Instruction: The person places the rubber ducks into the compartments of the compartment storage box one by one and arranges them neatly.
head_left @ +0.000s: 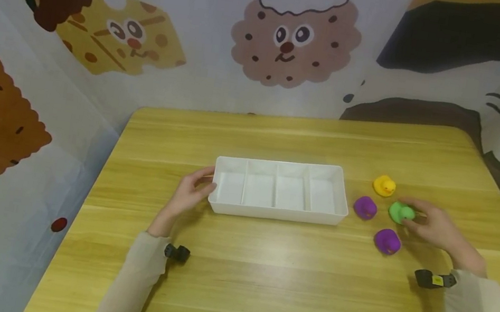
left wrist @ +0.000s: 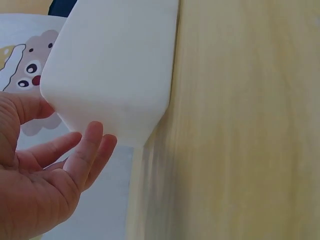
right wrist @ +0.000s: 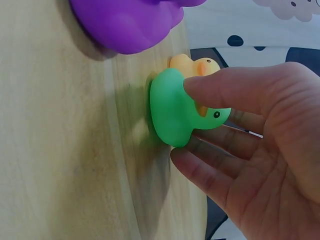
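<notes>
A long white tray [head_left: 276, 214] with several compartments in a row stands on the table. My left hand [head_left: 192, 190] holds its left end; in the left wrist view the thumb reaches over the rim and the fingertips [left wrist: 94, 131] touch the outside of the end wall. To the right, my right hand [head_left: 436, 229] pinches a green rubber duck [head_left: 399, 212], the thumb against its neck and the fingers around the far side. That duck [right wrist: 172, 107] sits on the tabletop. Beside it are a yellow rubber duck [head_left: 384, 185] and two purple rubber ducks [head_left: 365, 208].
The wooden table [head_left: 261, 280] has its far edge near a cartoon-printed cloth [head_left: 192, 89]. The second purple duck [head_left: 387, 242] lies just in front of the green one, close to my right hand. A small black camera sits on each wrist.
</notes>
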Demonstrator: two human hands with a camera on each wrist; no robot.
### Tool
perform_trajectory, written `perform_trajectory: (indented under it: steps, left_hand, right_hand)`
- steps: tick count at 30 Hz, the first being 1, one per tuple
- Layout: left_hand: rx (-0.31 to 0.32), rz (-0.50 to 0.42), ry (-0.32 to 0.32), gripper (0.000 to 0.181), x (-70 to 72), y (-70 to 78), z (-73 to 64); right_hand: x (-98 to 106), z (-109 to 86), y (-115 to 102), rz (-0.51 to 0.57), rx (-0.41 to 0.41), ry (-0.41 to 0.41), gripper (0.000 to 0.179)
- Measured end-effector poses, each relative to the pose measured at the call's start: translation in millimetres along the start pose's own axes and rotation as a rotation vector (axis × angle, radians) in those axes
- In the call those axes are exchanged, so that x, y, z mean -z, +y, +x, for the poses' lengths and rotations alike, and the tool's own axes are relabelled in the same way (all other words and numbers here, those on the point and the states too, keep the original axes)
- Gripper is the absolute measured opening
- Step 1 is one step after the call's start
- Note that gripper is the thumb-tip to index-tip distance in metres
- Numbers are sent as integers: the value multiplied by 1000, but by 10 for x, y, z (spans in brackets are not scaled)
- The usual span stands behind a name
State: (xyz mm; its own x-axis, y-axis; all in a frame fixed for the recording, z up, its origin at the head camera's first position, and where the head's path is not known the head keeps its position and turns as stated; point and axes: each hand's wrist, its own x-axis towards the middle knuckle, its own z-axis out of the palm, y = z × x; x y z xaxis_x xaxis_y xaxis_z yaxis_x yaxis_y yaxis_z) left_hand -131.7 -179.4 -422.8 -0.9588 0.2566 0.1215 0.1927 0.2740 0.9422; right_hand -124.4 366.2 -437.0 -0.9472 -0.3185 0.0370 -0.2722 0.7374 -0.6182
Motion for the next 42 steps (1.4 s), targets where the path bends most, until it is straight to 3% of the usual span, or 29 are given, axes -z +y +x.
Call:
perform_trajectory:
  steps: [4,10,19,22,29,33,35,42]
  left_hand:
    - [8,-2,29,40,-10,-130,9]
    - [45,-5,121,39,-51,-160,18]
    - [29,-32,135,38,-85,156,-20]
    - [29,-33,133,39,-87,169,-21]
    - [23,-44,144,39,-79,-99,10]
    - [17,-30,147,39,-79,-147,14]
    - [12,-36,144,39,-79,-129,11]
    - [28,-20,127,38,-88,173,-44]
  right_hand:
    - [7,0,2,16,-15,-4,46]
    - [19,-8,-38,20,-50,-10,47]
    - [28,-18,-47,14,-81,-6,48]
    - [33,-22,-38,12,-90,-2,49]
    - [31,-23,-39,29,-96,26,50]
    - [42,-21,-55,47,-72,47,49]
    - [53,-24,-65,46,-65,56,49]
    - [97,-31,-117,52,-71,69,48]
